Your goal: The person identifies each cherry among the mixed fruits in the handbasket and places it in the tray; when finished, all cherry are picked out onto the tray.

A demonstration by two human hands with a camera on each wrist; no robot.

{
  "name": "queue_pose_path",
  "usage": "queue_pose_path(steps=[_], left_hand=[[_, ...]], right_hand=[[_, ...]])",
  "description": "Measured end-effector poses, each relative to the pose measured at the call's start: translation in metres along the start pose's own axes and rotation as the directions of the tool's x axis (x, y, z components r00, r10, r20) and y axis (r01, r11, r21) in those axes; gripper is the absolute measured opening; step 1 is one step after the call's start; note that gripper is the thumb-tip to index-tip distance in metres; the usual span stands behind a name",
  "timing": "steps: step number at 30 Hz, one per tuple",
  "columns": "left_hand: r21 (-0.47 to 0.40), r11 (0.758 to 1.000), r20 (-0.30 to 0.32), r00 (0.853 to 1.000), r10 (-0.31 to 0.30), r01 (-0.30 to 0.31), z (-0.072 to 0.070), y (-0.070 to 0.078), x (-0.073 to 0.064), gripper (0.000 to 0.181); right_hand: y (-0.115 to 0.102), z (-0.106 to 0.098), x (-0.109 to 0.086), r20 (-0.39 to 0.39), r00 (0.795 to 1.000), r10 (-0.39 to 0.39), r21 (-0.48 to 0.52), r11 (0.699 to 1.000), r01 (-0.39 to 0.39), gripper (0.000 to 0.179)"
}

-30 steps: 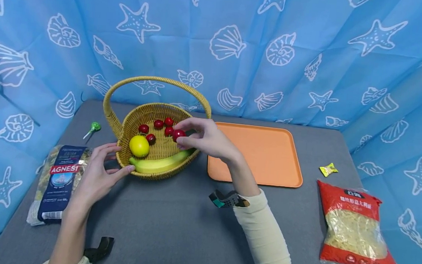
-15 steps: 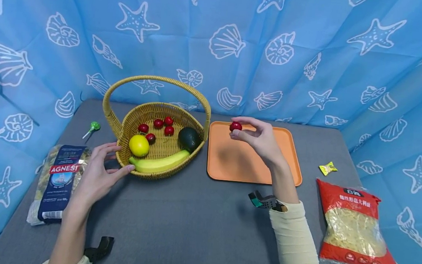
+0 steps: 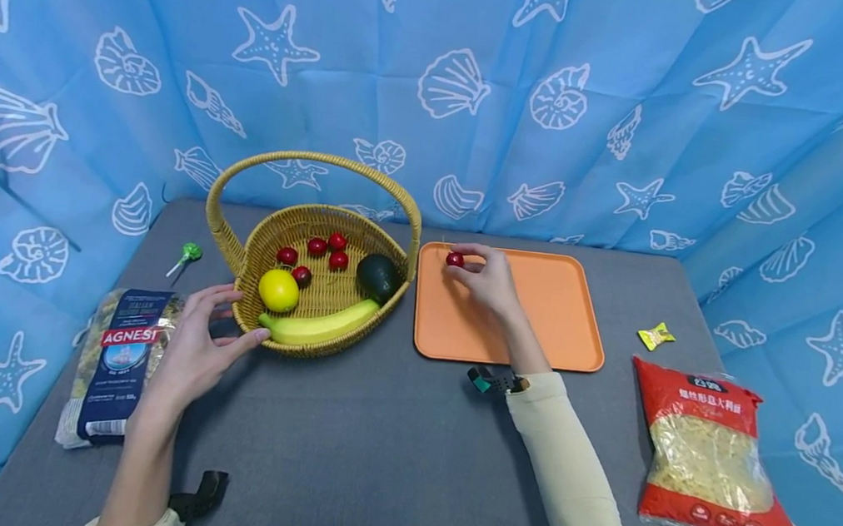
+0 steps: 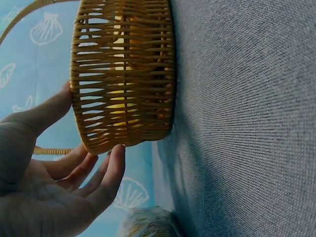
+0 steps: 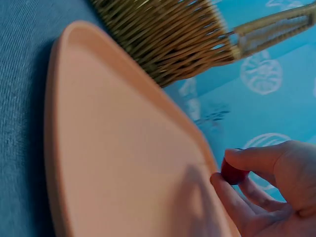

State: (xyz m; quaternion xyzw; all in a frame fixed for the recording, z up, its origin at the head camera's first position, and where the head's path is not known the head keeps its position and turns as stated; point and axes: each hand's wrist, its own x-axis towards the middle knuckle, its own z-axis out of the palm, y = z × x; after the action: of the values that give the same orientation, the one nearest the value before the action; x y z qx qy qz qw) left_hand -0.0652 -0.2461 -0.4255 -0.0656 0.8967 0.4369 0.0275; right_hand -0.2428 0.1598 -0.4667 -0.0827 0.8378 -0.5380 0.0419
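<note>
In the head view my left hand (image 3: pixel 192 347) holds the wicker basket (image 3: pixel 335 222) at its left end, thumb on the front rim and fingers at the side. The left wrist view shows these fingertips against the woven wall (image 4: pixel 123 84). My right hand (image 3: pixel 491 282) pinches a dark red cherry (image 3: pixel 455 259) between thumb and fingers, low over the far left part of the orange tray (image 3: pixel 537 323). Whether the cherry touches the tray, I cannot tell. Inside the basket lie several cherries (image 3: pixel 317 246), a yellow lemon (image 3: pixel 278 291), a banana (image 3: pixel 321 326) and a dark avocado (image 3: pixel 378 279).
A pasta pack (image 3: pixel 123 362) lies by my left forearm, with a green lollipop (image 3: pixel 189 254) beyond it. On the right are a yellow wrapped candy (image 3: pixel 657 337) and a red pasta bag (image 3: pixel 712 464). A blue curtain (image 3: pixel 437 89) stands behind the grey table (image 3: pixel 345 448).
My right hand has carried the cherry rightward out of the basket to above the tray, then lower and a little left. The left hand has stayed at the basket.
</note>
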Motion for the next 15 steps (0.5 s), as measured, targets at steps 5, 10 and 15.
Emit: queue_pose_path(steps=[5,10,15], left_hand=[[0.005,1.000,-0.005,1.000,-0.007,0.007,0.000,0.000,0.000,0.079],[0.001,1.000,-0.002,1.000,-0.007,0.007,0.000,-0.001,0.000,0.079],[-0.018,1.000,-0.004,1.000,0.012,-0.012,0.000,-0.001,0.000,0.078]], right_hand=[[0.006,0.014,0.014,-0.037,0.999,-0.024,-0.075,0.997,0.022,0.038],[0.006,0.020,0.020,-0.021,0.999,-0.040,-0.186,0.982,0.035,0.037],[0.006,0.021,0.021,0.004,0.999,-0.034,-0.215,0.976,0.034,0.038]])
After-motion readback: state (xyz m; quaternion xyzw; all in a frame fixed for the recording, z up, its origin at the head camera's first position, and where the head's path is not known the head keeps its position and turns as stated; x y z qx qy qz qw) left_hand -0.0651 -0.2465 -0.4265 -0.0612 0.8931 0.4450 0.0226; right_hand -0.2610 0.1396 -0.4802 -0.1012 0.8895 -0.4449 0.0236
